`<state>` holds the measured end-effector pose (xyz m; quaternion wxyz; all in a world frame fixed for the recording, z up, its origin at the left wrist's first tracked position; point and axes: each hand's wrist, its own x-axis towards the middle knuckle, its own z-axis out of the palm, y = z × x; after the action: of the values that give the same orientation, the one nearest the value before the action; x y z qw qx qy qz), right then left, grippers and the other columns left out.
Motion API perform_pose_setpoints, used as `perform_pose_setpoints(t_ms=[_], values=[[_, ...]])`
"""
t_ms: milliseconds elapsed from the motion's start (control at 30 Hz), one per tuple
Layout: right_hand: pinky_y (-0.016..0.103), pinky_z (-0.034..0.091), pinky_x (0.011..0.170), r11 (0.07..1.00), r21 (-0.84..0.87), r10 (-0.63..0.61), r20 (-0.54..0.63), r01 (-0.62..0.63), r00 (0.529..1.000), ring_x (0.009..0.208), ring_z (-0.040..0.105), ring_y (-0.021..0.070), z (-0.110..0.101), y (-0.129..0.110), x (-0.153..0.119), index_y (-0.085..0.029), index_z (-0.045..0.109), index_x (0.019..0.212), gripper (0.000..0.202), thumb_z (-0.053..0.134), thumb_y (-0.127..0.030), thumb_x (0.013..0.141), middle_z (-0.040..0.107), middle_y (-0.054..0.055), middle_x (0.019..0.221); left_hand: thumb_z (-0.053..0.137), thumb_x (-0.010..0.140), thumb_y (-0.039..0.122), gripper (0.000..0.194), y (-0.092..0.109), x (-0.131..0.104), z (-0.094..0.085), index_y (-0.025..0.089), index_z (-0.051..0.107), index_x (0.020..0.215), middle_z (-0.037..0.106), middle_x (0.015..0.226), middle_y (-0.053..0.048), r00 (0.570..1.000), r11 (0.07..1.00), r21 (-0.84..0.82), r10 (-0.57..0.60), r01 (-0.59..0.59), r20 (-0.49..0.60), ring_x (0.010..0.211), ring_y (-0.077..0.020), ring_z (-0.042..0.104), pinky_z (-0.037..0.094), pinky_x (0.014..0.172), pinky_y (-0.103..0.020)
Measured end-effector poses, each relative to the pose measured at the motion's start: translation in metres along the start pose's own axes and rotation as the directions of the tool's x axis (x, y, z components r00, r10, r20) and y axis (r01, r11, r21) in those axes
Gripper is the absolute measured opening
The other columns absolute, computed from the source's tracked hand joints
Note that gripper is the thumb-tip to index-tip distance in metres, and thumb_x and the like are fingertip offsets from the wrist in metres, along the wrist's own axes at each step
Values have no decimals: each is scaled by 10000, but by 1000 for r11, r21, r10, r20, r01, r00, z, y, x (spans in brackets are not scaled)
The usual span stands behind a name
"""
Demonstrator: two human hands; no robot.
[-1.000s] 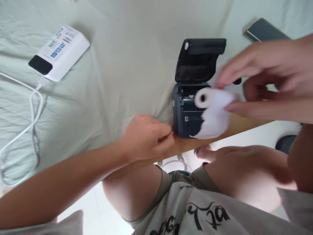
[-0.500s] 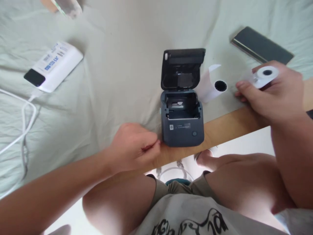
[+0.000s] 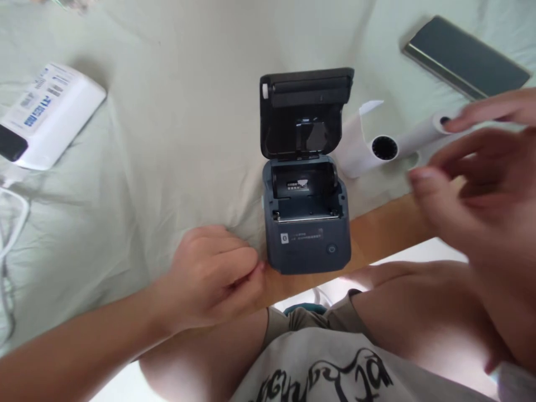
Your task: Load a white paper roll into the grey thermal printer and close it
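While the person sits at the near edge of the table (image 3: 381,229), a dark blue label printer (image 3: 307,209) stands right at that edge, its black lid (image 3: 301,114) swung up and away, its paper bay bare. Just beside the printer's right side lies a thick paper roll (image 3: 354,153) with a black core end and a loose flap. A slimmer white roll (image 3: 419,137) extends from near that core end toward the right hand (image 3: 498,167), whose fingers are parted; one fingertip is at the roll's far end, though whether it grips cannot be told. The left hand (image 3: 213,273) rests on the near edge, curled into a loose fist, close by the printer's left side. Toward the far right corner lies a dark flat phone (image 3: 464,58); toward the left edge, a white device (image 3: 58,114) with a plugged-in cable (image 3: 19,223).
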<state>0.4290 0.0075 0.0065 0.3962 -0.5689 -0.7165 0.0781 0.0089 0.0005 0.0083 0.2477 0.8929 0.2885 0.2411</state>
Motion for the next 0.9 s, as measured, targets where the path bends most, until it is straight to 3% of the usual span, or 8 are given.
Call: perform_pose_setpoints(t_ms=[100,233,333,467,600,733,833,900], values=[[346,590,605,990,-50,-127,133,135,983,977,772,167,23,-10,3,-383,726,1716,692,999,-559,1105,744,123,1653,526,1127,30,436,-1,0,-1,259,238,893,373,644,77,1000,1000,6,-2,2,0,623,-201,275,253,649,-439],[348,641,688,985,-42,-160,174,170,972,811,732,138,41,-16,7,-397,536,1807,800,905,-296,1104,852,20,1388,526,1122,32,441,-1,0,-1,252,240,869,364,626,76,1000,1000,16,7,-7,-14,610,-195,265,243,638,-432],[409,758,846,960,29,-277,228,278,933,1075,873,242,45,-26,4,-352,574,1720,677,775,-243,1083,869,45,1380,526,1110,36,446,-1,1,1,253,240,845,356,606,76,1000,1000,19,13,-12,-23,592,-187,264,254,626,-423],[497,821,1146,951,34,-307,197,306,931,1382,884,292,47,-38,-1,-317,667,1544,427,663,-198,1134,834,103,1487,532,1080,38,443,0,4,3,253,244,819,351,583,75,999,999,28,18,-17,-43,578,-183,263,258,610,-416],[427,825,1052,948,77,-317,251,308,915,1272,902,240,43,-36,1,-337,679,1598,539,672,-126,1103,872,50,1422,534,1058,45,438,2,7,2,247,234,811,341,573,72,999,999,40,24,-23,-35,573,-178,266,252,594,-405],[456,819,1041,946,88,-324,209,312,923,1322,885,278,41,-24,2,-318,712,1641,565,727,-233,1083,836,95,1489,516,1091,51,458,2,5,0,258,216,815,335,579,62,1000,998,56,7,-6,-16,562,-176,279,251,615,-411],[406,773,883,953,107,-299,212,282,930,1115,868,242,43,-17,-1,-356,675,1696,599,799,-312,1112,846,69,1356,506,1099,64,456,1,2,2,261,198,827,334,582,53,1000,998,63,-13,12,9,548,-180,295,269,635,-412],[400,770,880,956,131,-285,218,261,934,1102,872,234,43,-15,-2,-384,600,1772,653,740,-309,1139,855,57,1360,503,1097,71,452,0,2,3,260,187,836,326,583,49,1000,998,69,-14,13,17,547,-184,293,279,645,-414]])
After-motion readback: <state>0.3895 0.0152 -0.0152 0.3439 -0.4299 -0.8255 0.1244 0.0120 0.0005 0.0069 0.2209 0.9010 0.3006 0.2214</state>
